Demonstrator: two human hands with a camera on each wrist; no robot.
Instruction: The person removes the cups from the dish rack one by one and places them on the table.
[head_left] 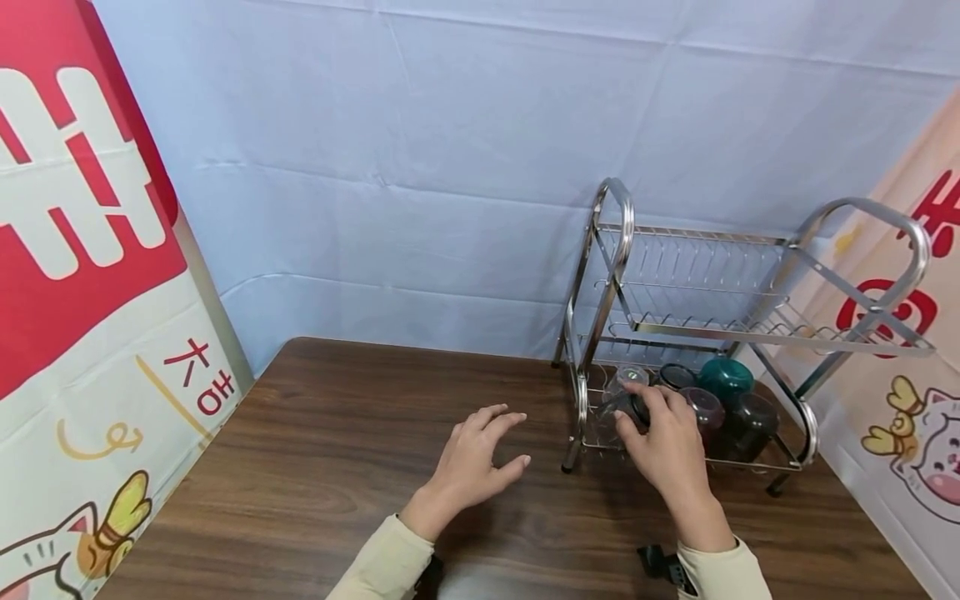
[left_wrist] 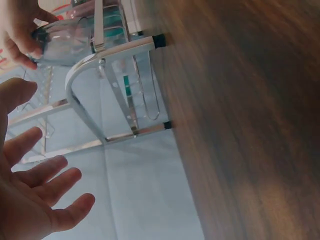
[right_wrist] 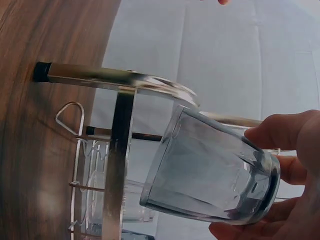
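A: Where is the glass (right_wrist: 205, 167) now?

B: It is hanging tilted over the front left corner of the rack's (head_left: 750, 335) lower shelf (head_left: 772, 464), and its mouth seems to be pointing down.

A: And what is holding it?

B: The right hand (head_left: 666, 437) is gripping it near the base, with the thumb and fingers curling round.

A: Is the left hand (head_left: 468, 462) helping?

B: No, it is holding nothing; it is hovering over the table (head_left: 322, 467) with its fingers spreading loosely, just left of the rack.

A: How far along is the work looking?

B: Partway, I'm judging. Five others are sitting on that shelf: a clear cup (head_left: 628, 377), a dark cup (head_left: 677, 377), a teal cup (head_left: 727, 379), a purple cup (head_left: 705, 408) and a black cup (head_left: 752, 425). No hand is gripping those.

A: So what is remaining?

B: Only this one is being handled, and letting it go is a step not yet done. Whether it is going in or coming out, I'm not managing to tell.

A: Is it touching the wires?

B: I can't tell; the rack's bars and the hand are getting in the way.
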